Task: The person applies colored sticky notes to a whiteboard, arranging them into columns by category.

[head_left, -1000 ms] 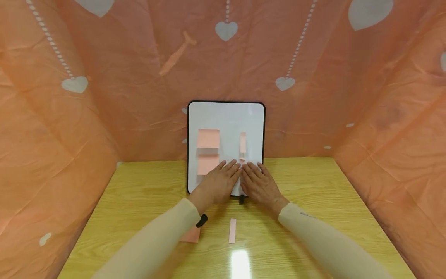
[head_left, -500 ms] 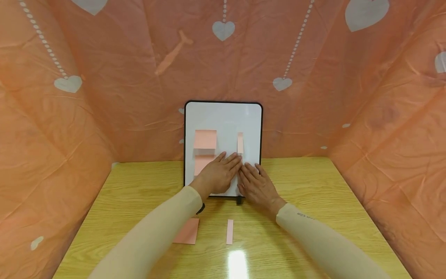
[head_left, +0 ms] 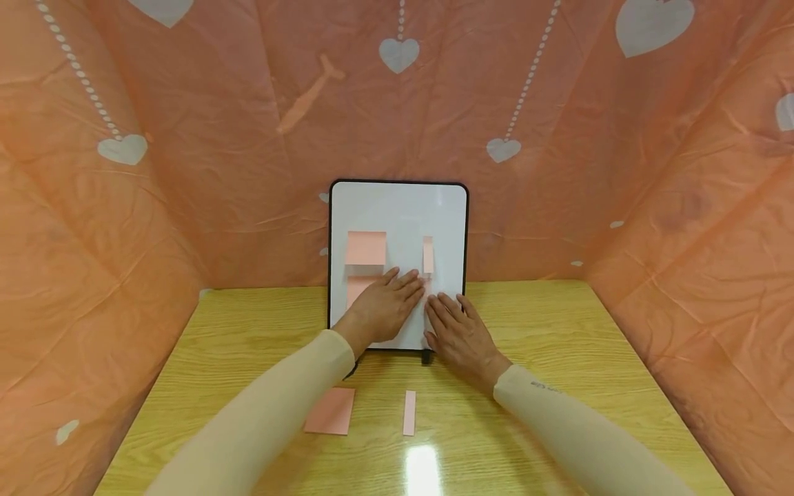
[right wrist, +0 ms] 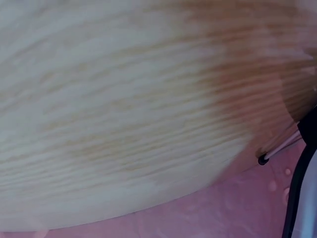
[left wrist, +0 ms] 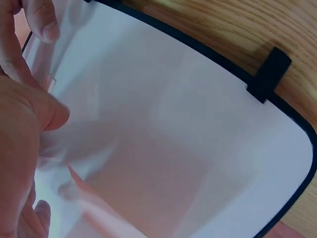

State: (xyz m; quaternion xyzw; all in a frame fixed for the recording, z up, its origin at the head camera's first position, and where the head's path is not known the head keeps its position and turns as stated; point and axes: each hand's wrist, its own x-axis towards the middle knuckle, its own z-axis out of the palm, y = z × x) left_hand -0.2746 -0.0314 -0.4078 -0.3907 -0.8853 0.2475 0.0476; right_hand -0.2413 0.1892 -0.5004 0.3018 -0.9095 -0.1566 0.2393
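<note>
A whiteboard (head_left: 397, 207) with a black frame leans upright at the back of the table. Two square pink sticky notes, an upper one (head_left: 366, 248) and a lower one (head_left: 358, 289), are on its left half. To the right hangs a narrow pink strip note (head_left: 428, 255), with a second strip (head_left: 427, 284) below it, largely hidden. My left hand (head_left: 387, 304) lies with fingers extended across the board, fingertips at the lower strip, covering part of the lower square note. My right hand (head_left: 460, 336), fingers also straight, rests at the board's lower right, fingertips beside that strip.
On the wooden table (head_left: 260, 331) before the board lie a square pink note pad (head_left: 331, 411) and a narrow pink strip pad (head_left: 409, 413). Black feet (left wrist: 272, 72) clip the board's lower edge. Orange cloth (head_left: 248, 207) with hearts encloses the back and sides.
My left hand has moved up the board, then slightly left, so part of the lower strip shows. The right hand stays nearly in place. The head view has shifted a little.
</note>
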